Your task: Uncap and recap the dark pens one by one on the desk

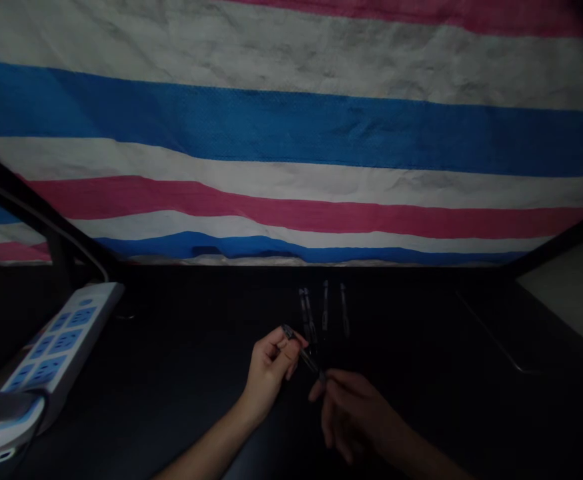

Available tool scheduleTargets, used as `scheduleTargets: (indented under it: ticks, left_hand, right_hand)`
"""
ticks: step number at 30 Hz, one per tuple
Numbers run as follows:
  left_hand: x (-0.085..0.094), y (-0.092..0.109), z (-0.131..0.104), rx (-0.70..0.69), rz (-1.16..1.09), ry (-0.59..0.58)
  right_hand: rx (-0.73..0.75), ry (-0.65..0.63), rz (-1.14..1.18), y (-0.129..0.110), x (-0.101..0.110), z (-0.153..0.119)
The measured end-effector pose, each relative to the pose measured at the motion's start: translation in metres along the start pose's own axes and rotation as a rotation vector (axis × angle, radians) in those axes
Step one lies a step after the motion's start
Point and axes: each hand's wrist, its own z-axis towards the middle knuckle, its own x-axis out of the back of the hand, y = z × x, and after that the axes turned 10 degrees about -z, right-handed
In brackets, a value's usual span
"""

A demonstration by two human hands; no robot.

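My left hand (269, 365) pinches one end of a slim dark pen (309, 360) between thumb and fingers. At the pen's lower right end, the thumb and index finger of my right hand (355, 407) are closed on it, the other fingers loosely curled. The pen slants down from left to right just above the dark table. Beyond my hands lie several similar pens: a close pair (307, 312), a single pen (325, 307) to their right, and another pen (344, 310) further right. Dim light hides the finer detail of the pens.
A white power strip (91, 310) with blue socket faces stands on the left, with a plug and cable at its near end. Striped plastic sheeting (291, 127) hangs behind the black table (181, 360). A thin dark flat object (496, 333) lies at the right.
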Motion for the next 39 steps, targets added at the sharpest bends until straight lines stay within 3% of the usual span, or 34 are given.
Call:
scheduleTargets:
  ticks: [2,5,8,13,16,18,21,30,39]
  left_hand:
    - [-0.003,0.003,-0.001,-0.047,0.060,0.079]
    - [-0.005,0.006,-0.002,-0.056,0.080,0.116]
    - [-0.003,0.005,0.000,-0.008,0.039,0.045]
    - [0.003,0.001,0.003,0.065,-0.102,-0.066]
    - [0.004,0.001,0.004,0.108,-0.174,-0.108]
    - [0.002,0.001,0.004,0.105,-0.195,-0.101]
    - [0.000,0.002,0.003,0.086,-0.169,-0.068]
    - [0.001,0.005,0.008,0.023,-0.154,0.040]
    - [0.003,0.007,0.012,-0.030,-0.036,0.002]
  right_hand:
    - [0.098,0.295,-0.326,-0.008,-0.002,-0.005]
    - [0.143,0.441,-0.589,-0.016,-0.004,-0.010]
    - [0.043,0.314,-0.409,-0.014,-0.003,-0.008]
    - [-0.071,-0.092,0.120,-0.007,0.004,0.000]
    - [-0.116,-0.190,0.270,-0.004,0.008,0.001]
    - [-0.089,-0.174,0.299,-0.004,0.008,0.002]
    - [-0.005,-0.052,0.255,-0.003,0.006,0.003]
    - [0.169,0.277,-0.122,-0.014,0.005,0.002]
    - [0.173,0.292,-0.127,-0.014,0.007,0.003]
